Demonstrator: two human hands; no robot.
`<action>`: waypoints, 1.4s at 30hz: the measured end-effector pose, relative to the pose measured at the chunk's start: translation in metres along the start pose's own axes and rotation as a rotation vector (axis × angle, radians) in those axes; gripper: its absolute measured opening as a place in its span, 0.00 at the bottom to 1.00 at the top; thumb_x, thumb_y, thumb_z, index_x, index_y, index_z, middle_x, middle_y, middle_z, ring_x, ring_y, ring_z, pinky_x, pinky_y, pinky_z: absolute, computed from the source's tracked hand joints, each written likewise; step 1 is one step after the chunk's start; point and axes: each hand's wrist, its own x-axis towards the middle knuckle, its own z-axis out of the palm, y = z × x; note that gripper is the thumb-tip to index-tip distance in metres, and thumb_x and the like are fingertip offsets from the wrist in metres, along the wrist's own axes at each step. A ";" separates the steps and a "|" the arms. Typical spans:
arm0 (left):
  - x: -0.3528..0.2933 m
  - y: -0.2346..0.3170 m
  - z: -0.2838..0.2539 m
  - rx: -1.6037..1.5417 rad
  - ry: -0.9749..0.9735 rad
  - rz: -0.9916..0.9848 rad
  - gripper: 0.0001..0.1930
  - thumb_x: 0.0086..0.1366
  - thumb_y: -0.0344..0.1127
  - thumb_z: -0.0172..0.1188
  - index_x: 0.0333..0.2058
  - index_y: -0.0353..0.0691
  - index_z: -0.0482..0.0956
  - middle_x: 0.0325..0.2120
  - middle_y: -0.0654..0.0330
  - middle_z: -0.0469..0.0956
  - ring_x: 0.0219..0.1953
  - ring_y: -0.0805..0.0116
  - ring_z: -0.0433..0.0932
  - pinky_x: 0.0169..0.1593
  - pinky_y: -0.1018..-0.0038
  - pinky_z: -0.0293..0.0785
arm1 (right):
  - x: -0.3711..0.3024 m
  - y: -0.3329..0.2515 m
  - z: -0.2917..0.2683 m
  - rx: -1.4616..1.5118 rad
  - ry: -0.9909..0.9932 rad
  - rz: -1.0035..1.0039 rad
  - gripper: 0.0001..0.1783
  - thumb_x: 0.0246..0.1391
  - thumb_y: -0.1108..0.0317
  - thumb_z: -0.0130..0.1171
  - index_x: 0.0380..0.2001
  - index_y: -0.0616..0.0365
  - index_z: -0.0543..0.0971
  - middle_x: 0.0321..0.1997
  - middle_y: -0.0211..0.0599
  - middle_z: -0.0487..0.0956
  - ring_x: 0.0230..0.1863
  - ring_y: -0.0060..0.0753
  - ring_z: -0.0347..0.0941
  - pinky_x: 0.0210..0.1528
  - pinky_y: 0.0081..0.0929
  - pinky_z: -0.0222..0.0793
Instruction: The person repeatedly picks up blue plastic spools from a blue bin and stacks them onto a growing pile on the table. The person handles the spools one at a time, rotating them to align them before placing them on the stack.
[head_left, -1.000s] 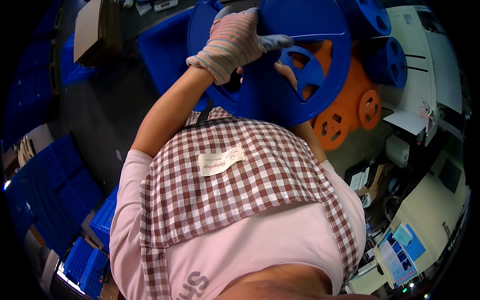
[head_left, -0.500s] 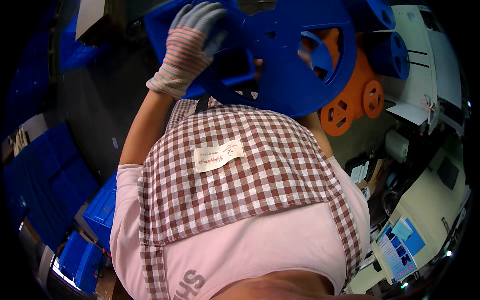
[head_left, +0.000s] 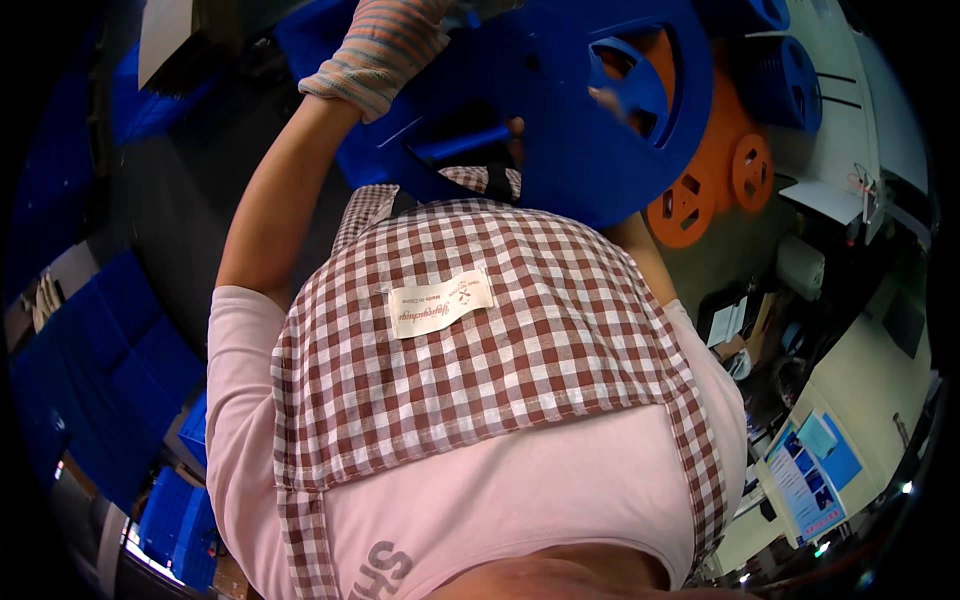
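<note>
A large blue plastic reel [head_left: 570,160] with cut-out windows is tilted in front of my apron at the top. My right hand [head_left: 606,100] is mostly hidden behind it. Bare fingers show through its windows, gripping the reel. My right forearm passes behind the reel's lower right edge. My left hand [head_left: 390,45], in a striped knit glove, is at the far left of the reel. Its fingers run up to the picture's upper edge, so their hold cannot be made out.
Orange reels [head_left: 681,212] stand right of the blue reel, with smaller blue reels [head_left: 795,85] beyond them. A blue bin [head_left: 310,45] lies behind my left hand. A cardboard box [head_left: 170,40] is at the far left, and a pale bench [head_left: 850,400] at the right.
My left hand has moved up and away, toward the upper edge, and its fingers no longer show fully. The blue reel has shifted slightly upward, still with my right hand.
</note>
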 end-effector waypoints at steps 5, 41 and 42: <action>-0.011 0.049 0.009 0.107 0.177 0.287 0.24 0.54 0.37 0.65 0.50 0.40 0.76 0.47 0.51 0.77 0.51 0.49 0.75 0.56 0.57 0.70 | -0.009 0.001 0.012 0.121 0.019 -0.043 0.36 0.63 0.46 0.44 0.65 0.62 0.64 0.59 0.64 0.71 0.57 0.61 0.74 0.50 0.51 0.80; -0.186 0.064 0.007 -0.216 -0.376 -0.373 0.15 0.60 0.31 0.64 0.47 0.40 0.80 0.53 0.49 0.75 0.55 0.46 0.73 0.57 0.58 0.72 | -0.117 0.002 -0.170 -1.951 1.839 0.481 0.45 0.55 0.44 0.63 0.71 0.37 0.55 0.72 0.47 0.50 0.64 0.59 0.60 0.61 0.53 0.62; -0.190 0.066 0.008 -0.238 -0.378 -0.401 0.15 0.60 0.30 0.64 0.47 0.40 0.80 0.53 0.49 0.75 0.55 0.46 0.74 0.56 0.58 0.73 | -0.120 0.005 -0.172 -1.937 1.827 0.519 0.44 0.56 0.43 0.62 0.71 0.37 0.56 0.72 0.47 0.50 0.64 0.59 0.60 0.61 0.52 0.62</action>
